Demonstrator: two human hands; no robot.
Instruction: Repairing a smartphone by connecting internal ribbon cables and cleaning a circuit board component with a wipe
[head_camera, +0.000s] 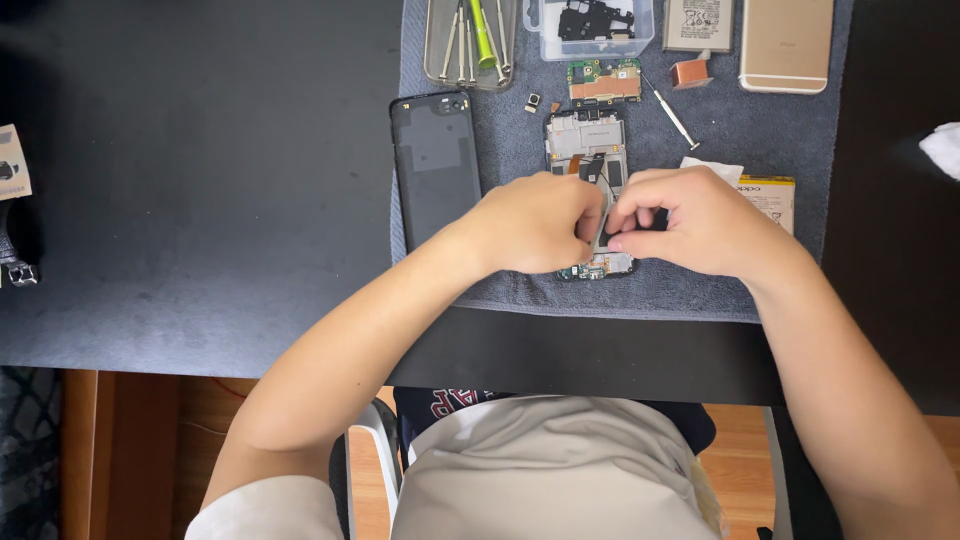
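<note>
Both hands are working over the opened phone (588, 150) lying on the grey mat (700, 280), its long axis running near to far. Left hand (535, 225) is curling almost closed over the near-left part of the phone; right hand (700, 220) is pinching with fingertips at a thin strip in the phone's lower half, just where the two hands are meeting. Black back cover (435, 160) is lying just left; screwdriver (672, 115) far right.

I see a black table (200, 200). A grey towel (760, 130) lies on it toward one o'clock. A white cloth (943, 148) sits at three o'clock.
</note>
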